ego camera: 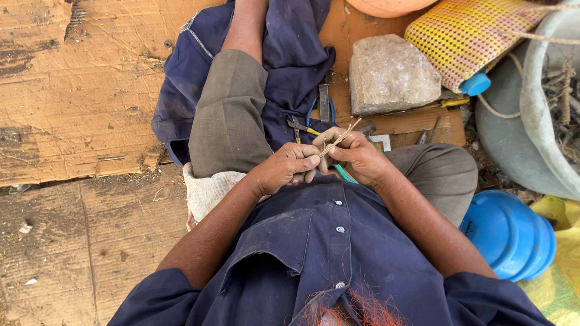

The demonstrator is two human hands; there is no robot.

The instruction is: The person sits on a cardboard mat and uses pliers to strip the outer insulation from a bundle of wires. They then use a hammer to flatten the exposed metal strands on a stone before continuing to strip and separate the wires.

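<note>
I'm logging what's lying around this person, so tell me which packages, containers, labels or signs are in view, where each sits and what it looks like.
Blue plastic container: on its side by the person's right leg, ribbed and rounded; a small dark marking, too small to make out.
Small white card or label: just beyond the right hand, rectangular, mostly hidden.
Woven bag: top right, yellow and pink weave.
No signs or screens.

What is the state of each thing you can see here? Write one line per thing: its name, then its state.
Left hand: closed, pinching the thin strands.
Right hand: closed, gripping the thin strands.
Thin strands: held between both hands, ends pointing up.
Pliers: lying on the dark blue cloth, untouched.
Stone block: resting on the wooden board.
Blue plastic container: lying on its side.
Grey tub: tilted, holding scrap.
</note>
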